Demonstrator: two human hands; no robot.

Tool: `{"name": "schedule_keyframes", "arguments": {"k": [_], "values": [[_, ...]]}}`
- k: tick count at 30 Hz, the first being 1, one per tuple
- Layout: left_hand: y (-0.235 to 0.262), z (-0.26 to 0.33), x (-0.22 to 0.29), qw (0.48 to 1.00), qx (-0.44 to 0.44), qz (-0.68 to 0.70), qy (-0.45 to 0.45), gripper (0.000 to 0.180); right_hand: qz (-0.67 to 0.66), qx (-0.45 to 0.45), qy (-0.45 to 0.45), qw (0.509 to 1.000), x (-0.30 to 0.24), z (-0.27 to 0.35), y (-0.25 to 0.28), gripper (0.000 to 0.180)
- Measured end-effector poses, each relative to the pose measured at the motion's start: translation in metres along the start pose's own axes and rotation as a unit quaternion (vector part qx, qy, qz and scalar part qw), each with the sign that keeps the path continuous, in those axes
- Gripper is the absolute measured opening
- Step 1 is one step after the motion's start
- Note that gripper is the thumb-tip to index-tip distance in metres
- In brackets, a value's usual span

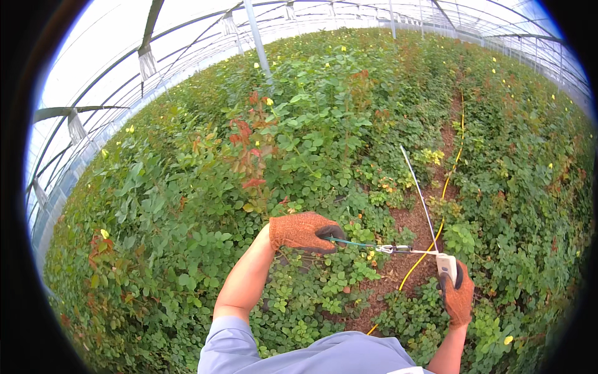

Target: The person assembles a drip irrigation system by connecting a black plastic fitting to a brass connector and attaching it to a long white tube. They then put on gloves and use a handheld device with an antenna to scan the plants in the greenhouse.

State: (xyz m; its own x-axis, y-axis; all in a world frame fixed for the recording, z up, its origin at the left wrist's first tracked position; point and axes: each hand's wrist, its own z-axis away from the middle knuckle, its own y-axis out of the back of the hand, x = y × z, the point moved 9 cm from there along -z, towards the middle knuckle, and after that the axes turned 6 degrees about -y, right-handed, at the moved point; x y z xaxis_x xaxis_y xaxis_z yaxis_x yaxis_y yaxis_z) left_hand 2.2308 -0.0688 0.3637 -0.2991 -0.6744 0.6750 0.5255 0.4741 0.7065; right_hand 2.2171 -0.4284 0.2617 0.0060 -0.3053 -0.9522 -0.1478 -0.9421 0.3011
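My left hand (305,232), in a brown knit glove with a dark palm, is closed on the end of a thin green cord (354,242). That cord runs right to a silver metal clip (386,249), followed by a short dark piece and a pale strand. The strand reaches a small white handheld case (446,265) gripped by my right hand (458,296), gloved the same way. From beside the top of the case, a slim whitish rod (418,187) slants away up and left; I cannot tell how it joins.
Dense leafy rose bushes (187,218) crowd both sides, some with reddish shoots (246,134) and yellow blooms. A brown soil path (405,268) runs ahead, with a yellow hose (458,159) along it. A grey post (256,40) rises under the greenhouse roof.
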Motion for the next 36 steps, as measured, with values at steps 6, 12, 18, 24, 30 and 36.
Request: {"name": "schedule_keyframes", "arguments": {"k": [6,12,18,24,30,36], "values": [[0.064,0.016,0.014,0.994,0.104,-0.039,-0.008,0.029,0.204,-0.201,0.050,0.957,-0.017,0.027,-0.037,0.037],[0.094,0.007,0.023,0.993,0.120,0.000,-0.011,0.028,0.040,-0.337,0.014,0.941,-0.020,0.036,-0.040,0.040],[0.029,0.000,0.000,0.997,0.030,0.069,-0.023,0.023,-0.100,-0.083,-0.061,0.990,0.010,0.018,-0.027,0.042],[0.079,0.028,0.039,0.980,0.179,-0.059,-0.067,0.026,0.110,-0.401,-0.010,0.910,0.005,0.054,-0.060,0.046],[0.050,0.004,-0.020,0.990,0.132,0.050,0.009,0.036,-0.305,-0.381,-0.146,0.861,0.004,0.065,-0.064,0.045],[-0.048,-0.041,0.004,0.946,0.103,0.290,-0.099,0.082,-0.266,-0.247,-0.113,0.925,0.007,0.042,-0.084,0.048]]}}
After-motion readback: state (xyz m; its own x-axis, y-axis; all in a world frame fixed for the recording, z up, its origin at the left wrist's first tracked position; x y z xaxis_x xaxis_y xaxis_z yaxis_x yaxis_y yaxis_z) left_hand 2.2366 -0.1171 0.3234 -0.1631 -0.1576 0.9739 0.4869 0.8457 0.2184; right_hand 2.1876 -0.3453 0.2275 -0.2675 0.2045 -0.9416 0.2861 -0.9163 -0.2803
